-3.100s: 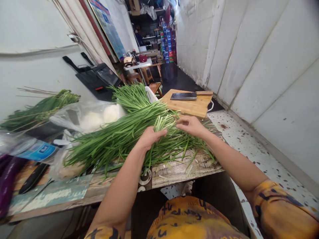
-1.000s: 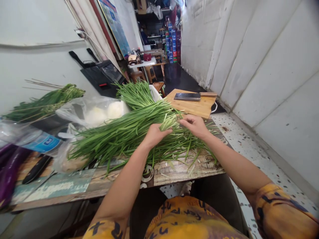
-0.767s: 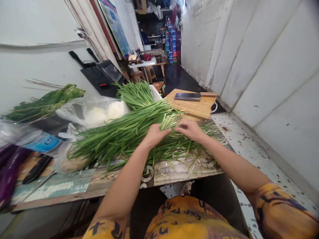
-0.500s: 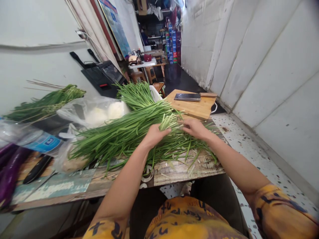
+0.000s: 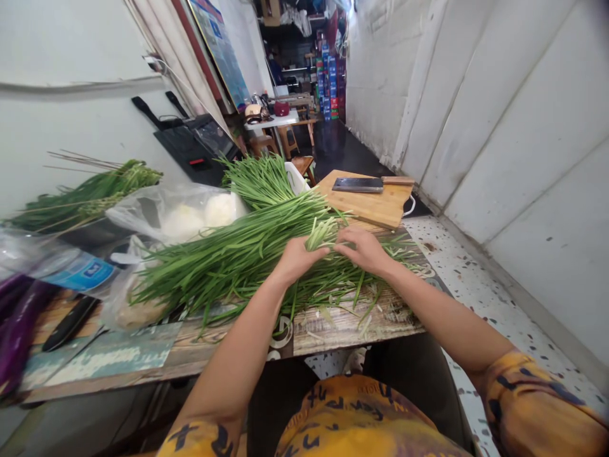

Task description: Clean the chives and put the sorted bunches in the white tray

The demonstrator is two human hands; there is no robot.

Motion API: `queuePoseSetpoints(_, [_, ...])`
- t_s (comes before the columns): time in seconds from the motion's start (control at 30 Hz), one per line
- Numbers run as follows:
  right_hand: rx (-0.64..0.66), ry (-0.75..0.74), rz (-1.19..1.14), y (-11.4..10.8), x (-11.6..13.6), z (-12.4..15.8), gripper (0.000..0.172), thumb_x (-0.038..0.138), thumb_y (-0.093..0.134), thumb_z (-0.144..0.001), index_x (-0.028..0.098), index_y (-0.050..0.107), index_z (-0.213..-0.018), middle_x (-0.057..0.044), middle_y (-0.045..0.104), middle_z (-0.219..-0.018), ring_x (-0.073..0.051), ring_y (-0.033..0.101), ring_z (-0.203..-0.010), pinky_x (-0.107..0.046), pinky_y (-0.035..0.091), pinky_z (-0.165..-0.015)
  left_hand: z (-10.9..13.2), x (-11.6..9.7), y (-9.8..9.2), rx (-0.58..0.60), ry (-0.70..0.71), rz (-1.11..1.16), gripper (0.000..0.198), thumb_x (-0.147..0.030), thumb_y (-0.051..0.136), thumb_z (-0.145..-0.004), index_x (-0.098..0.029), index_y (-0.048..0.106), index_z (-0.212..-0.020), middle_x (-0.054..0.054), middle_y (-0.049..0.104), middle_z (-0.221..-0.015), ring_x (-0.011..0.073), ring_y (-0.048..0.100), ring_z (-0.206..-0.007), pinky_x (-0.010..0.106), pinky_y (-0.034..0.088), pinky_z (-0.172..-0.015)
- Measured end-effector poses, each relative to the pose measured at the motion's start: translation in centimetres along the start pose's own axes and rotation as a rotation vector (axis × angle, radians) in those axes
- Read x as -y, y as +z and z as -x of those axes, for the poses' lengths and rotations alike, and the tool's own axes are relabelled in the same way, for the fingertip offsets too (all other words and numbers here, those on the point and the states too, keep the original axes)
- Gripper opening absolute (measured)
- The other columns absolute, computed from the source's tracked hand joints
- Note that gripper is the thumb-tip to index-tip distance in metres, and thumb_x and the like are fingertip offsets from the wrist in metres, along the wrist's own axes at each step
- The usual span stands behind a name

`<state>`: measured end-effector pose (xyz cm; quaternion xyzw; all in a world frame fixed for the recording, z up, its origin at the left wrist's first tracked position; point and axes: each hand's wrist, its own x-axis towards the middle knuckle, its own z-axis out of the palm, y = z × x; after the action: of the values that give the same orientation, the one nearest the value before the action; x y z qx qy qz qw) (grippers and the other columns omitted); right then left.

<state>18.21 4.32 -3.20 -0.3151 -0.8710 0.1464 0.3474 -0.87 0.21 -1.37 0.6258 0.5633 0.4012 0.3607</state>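
White-panelled wall [image 5: 499, 95] runs down the right of the frame, and a dim passage with stacked crates recedes at the top centre. Below it sits a worn wooden table [image 5: 333, 325] with a peeling printed surface, and beside that a speckled terrazzo floor [image 5: 476, 285] at the lower right.

Your left hand [image 5: 297, 257] sits at the centre of the frame, closed around a bunch of long green chive stalks [image 5: 228, 257] just below their pale cut ends. The ends fan up out of your grip, and the leafy lengths trail toward the middle left across the tabletop. Your right hand [image 5: 364, 247] lies palm down just right of it, fingers bent with the tips touching those cut ends. I cannot tell whether it pinches a stalk or only rests there. Loose green strands [image 5: 375, 282] lie scattered on the wood under your right wrist.

Behind your hands, upper centre, a pale wooden cutting board [image 5: 375, 206] rests at the table's far corner, with a dark rectangular cleaver [image 5: 356, 185] flat on it — well apart from both hands. Left of the chives, a clear plastic bag of white lumps [image 5: 190, 212] touches the pile. Farther to the upper left lies a second bundle of dark green stems [image 5: 90, 193]. At the left edge you have a glossy purple aubergine [image 5: 16, 336] and, beside it, a black-handled knife [image 5: 69, 324] — both near the table's front edge.
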Motion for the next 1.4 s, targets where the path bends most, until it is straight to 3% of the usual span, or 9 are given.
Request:
queuePoseSetpoints(0.17, [-0.026,0.040,0.085,0.3,-0.2,0.3,0.020,0.031,0.060,-0.089,0.016,0.073,-0.087,-0.011,0.071,-0.094,-0.022,0.062,-0.092,-0.033,0.045,-0.083,0.1,-0.3,-0.1,0.020,-0.009,-0.020,0.037,-0.033,0.074,-0.062,-0.011,0.074,-0.091,0.005,0.074,-0.089,0.0225,0.065,-0.083,0.033,0.048,-0.085])
queuePoseSetpoints(0.3, [-0.108,0.014,-0.096,0.2,0.3,0.3,0.024,0.032,0.057,-0.090,0.017,0.074,-0.080,-0.008,0.072,-0.084,-0.018,0.063,-0.081,-0.031,0.046,-0.078,0.1,-0.6,-0.2,0.053,-0.045,0.001,0.041,-0.035,0.074,-0.059,-0.010,0.074,-0.092,0.005,0.074,-0.090,0.0221,0.064,-0.083,0.032,0.047,-0.083])
queuePoseSetpoints(0.6, [-0.343,0.482,-0.698,-0.3,0.1,-0.4,0.039,0.054,0.065,-0.076,0.016,0.072,-0.074,-0.005,0.072,-0.074,-0.014,0.060,-0.064,-0.027,0.047,-0.065,0.4,-0.8,-0.8,0.120,-0.104,0.005,0.027,-0.034,0.074,-0.056,-0.011,0.069,-0.070,-0.001,0.064,-0.067,0.0152,0.056,-0.065,0.027,0.041,-0.069])
queuePoseSetpoints(0.7, [-0.409,0.603,-0.399,-1.8,-2.1,-0.4,0.046,0.055,0.054,-0.084,0.014,0.071,-0.071,-0.007,0.069,-0.069,-0.015,0.059,-0.062,-0.028,0.045,-0.062,0.3,-0.5,-0.8,0.097,-0.163,0.045,0.029,-0.033,0.076,-0.053,-0.011,0.069,-0.070,-0.001,0.063,-0.066,0.0147,0.055,-0.064,0.026,0.040,-0.068])
queuePoseSetpoints(0.8, [-0.207,0.694,0.241,-3.2,-3.8,0.0,0.043,0.043,0.052,-0.088,0.012,0.070,-0.065,-0.015,0.068,-0.071,-0.024,0.062,-0.076,-0.033,0.045,-0.070,0.3,-0.4,-0.8,0.067,-0.191,0.063,0.030,-0.032,0.077,-0.053,-0.011,0.069,-0.072,-0.002,0.061,-0.063,0.0124,0.052,-0.061,0.025,0.039,-0.065])
queuePoseSetpoints(0.9, [-0.142,0.592,0.486,-3.5,-3.5,0.2,0.028,0.029,0.055,-0.085,0.010,0.073,-0.078,-0.019,0.068,-0.092,-0.027,0.061,-0.090,-0.035,0.043,-0.077,0.3,-0.4,-0.8,0.059,-0.197,0.056,0.027,-0.032,0.077,-0.055,-0.011,0.068,-0.070,-0.004,0.056,-0.057,0.0097,0.046,-0.055,0.024,0.037,-0.061])
queuePoseSetpoints(1.1, [0.026,0.349,-0.216,-1.4,-0.1,-0.1,0.042,0.050,0.058,-0.082,0.014,0.067,-0.063,-0.001,0.058,-0.060,-0.013,0.049,-0.059,-0.026,0.035,-0.057,0.4,-0.5,-0.7,0.070,-0.169,0.053,0.029,-0.032,0.076,-0.056,-0.011,0.069,-0.073,-0.003,0.057,-0.059,0.0091,0.044,-0.054,0.024,0.036,-0.058])
queuePoseSetpoints(1.23, [-0.025,0.213,-0.324,-0.4,0.9,-0.1,0.044,0.051,0.055,-0.085,0.016,0.061,-0.059,0.000,0.054,-0.059,-0.012,0.049,-0.061,-0.025,0.036,-0.061,0.4,-0.7,-0.9,0.082,-0.136,0.060,0.030,-0.033,0.076,-0.057,-0.011,0.071,-0.077,-0.002,0.062,-0.064,0.0116,0.050,-0.060,0.024,0.040,-0.063])
queuePoseSetpoints(1.4, [-0.066,0.262,-0.351,-0.4,0.9,-0.1,0.055,0.052,0.034,-0.095,0.016,0.063,-0.065,-0.002,0.057,-0.061,-0.013,0.051,-0.060,-0.026,0.040,-0.063,0.2,-0.5,-1.1,0.078,-0.122,0.115,0.029,-0.036,0.076,-0.058,-0.011,0.068,-0.071,-0.001,0.061,-0.062,0.0098,0.047,-0.055,0.023,0.037,-0.058])
